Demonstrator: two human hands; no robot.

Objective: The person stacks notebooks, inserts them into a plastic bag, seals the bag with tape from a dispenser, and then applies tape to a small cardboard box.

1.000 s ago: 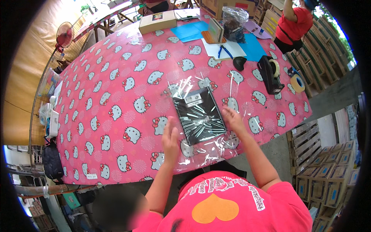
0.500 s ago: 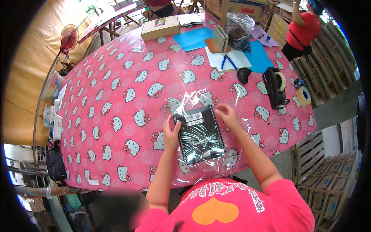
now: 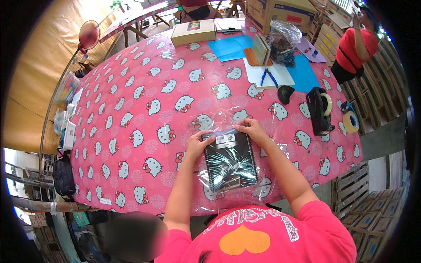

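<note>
A black spiral notebook (image 3: 231, 168) with a pale label near its top lies flat, in or under glossy clear plastic (image 3: 201, 182), at the near middle of the table. At its upper left corner, my left hand (image 3: 198, 142) has its thumb on the covered notebook and its fingers curled at the edge. My right hand (image 3: 253, 130) pinches at the top edge near the right corner, thumb and fingers drawn together. Loose, crinkled plastic spreads past the notebook on all sides. Whether my fingertips grip only plastic or the cover too is hard to see.
The table (image 3: 131, 153) has a pink cat-print cover. Toward the right stand a tape dispenser (image 3: 319, 111), a tape roll (image 3: 350, 122) and a black rounded object (image 3: 285, 94). Farther back are blue-handled pliers (image 3: 269, 78), a cardboard box (image 3: 193, 33) and a bagged dark bundle (image 3: 283, 46). A person (image 3: 357, 46) stands beyond.
My left hand has slid up to the notebook's upper left corner. My right hand has come inward onto its top edge. The whole view has shifted slightly.
</note>
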